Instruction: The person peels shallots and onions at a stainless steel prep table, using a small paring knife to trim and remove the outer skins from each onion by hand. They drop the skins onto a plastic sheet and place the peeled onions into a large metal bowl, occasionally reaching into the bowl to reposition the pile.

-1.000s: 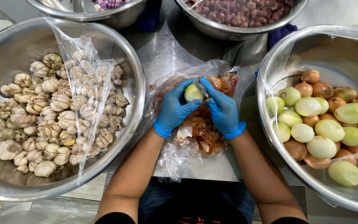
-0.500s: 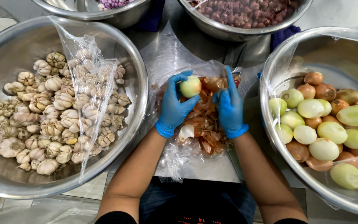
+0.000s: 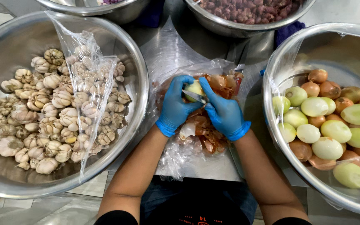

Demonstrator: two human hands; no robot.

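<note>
Blue-gloved, my left hand cups a pale peeled onion while my right hand clenches a small knife against it. Both hover over the bag of brown skins, between the garlic bowl and the onion bowl.

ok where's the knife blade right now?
Head view, centre: the knife blade lies across the peeled onion, held between the left hand and right hand, above the bag of onion skins.
</note>
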